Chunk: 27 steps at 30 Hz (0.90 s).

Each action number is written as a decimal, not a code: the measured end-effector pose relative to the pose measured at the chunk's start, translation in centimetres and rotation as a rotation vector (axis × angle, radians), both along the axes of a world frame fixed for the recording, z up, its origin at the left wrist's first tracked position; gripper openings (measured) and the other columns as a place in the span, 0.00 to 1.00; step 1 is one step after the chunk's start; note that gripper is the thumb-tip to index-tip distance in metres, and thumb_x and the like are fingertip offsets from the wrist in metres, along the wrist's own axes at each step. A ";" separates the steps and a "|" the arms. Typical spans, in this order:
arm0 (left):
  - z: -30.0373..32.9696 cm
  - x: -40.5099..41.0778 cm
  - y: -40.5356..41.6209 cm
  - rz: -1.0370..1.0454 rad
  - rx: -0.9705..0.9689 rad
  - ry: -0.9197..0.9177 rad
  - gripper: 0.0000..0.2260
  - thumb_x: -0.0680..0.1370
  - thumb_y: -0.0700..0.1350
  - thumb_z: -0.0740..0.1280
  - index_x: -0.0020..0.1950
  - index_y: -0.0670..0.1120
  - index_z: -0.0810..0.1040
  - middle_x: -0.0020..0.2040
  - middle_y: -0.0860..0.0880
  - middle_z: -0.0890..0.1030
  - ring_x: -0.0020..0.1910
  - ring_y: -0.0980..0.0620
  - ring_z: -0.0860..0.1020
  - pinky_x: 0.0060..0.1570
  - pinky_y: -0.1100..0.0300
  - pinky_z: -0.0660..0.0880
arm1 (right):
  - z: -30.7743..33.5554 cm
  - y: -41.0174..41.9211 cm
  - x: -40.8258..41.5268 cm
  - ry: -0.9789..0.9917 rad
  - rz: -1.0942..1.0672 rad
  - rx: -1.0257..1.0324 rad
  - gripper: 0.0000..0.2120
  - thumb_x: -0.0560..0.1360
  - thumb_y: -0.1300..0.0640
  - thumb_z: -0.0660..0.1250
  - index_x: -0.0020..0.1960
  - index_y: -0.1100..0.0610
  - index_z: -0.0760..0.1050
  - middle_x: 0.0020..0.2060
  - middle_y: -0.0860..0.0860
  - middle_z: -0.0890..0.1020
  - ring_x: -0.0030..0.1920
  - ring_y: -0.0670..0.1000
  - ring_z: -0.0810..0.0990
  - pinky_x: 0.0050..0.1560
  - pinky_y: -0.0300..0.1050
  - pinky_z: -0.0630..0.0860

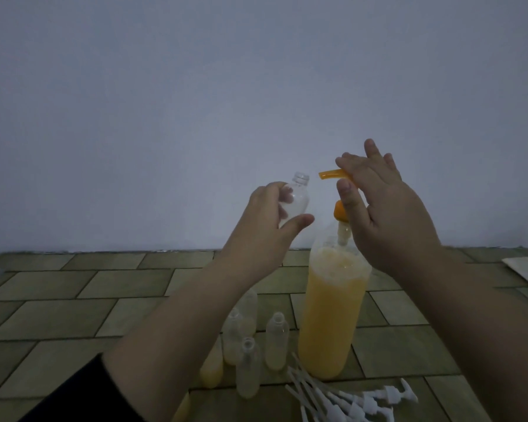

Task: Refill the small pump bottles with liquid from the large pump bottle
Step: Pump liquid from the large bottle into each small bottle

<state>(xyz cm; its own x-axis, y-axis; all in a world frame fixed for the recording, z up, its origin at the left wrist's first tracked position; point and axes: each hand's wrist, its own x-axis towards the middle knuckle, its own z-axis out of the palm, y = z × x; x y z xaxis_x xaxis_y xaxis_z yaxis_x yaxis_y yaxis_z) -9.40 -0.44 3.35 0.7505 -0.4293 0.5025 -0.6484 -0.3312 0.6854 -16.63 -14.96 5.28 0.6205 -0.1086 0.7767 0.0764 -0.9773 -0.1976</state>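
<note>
1. Upright on the tiled floor (pixel 73 287) stands the large pump bottle (pixel 329 318), mostly full of orange liquid, right of centre.
2. Over its orange pump head (pixel 333 174) lies the right hand (pixel 381 214), fingers straight and spread, palm on the pump top, gripping nothing.
3. Left of the spout, the left hand (pixel 265 220) grips a clear small bottle (pixel 83 196), uncapped, its open neck just beside the spout tip.
4. Near the big bottle's left, several small bottles (pixel 276 342) stand uncapped.
5. Nearest, white pump tops (pixel 354 400) lie piled.
</note>
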 end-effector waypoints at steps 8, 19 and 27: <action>0.6 -0.3 -0.4 0.011 0.013 -0.151 0.26 0.76 0.50 0.67 0.72 0.51 0.64 0.64 0.52 0.68 0.54 0.59 0.68 0.48 0.77 0.63 | -0.1 0.2 0.0 -0.012 -0.002 -0.001 0.27 0.78 0.42 0.47 0.72 0.53 0.65 0.69 0.40 0.57 0.69 0.42 0.47 0.65 0.41 0.47; 0.4 -0.8 -0.3 0.082 -0.072 -0.242 0.24 0.73 0.50 0.71 0.68 0.48 0.72 0.61 0.52 0.76 0.54 0.58 0.74 0.55 0.66 0.72 | -1.2 0.1 0.6 -0.138 0.005 0.027 0.25 0.80 0.46 0.48 0.65 0.59 0.73 0.66 0.52 0.72 0.70 0.44 0.53 0.68 0.39 0.48; 1.3 -0.7 0.1 0.086 -0.030 -0.229 0.24 0.73 0.50 0.71 0.68 0.49 0.72 0.62 0.52 0.76 0.53 0.58 0.75 0.56 0.62 0.73 | -0.4 0.5 0.8 -0.103 0.077 0.065 0.27 0.81 0.44 0.43 0.64 0.56 0.75 0.66 0.52 0.74 0.69 0.39 0.52 0.65 0.27 0.41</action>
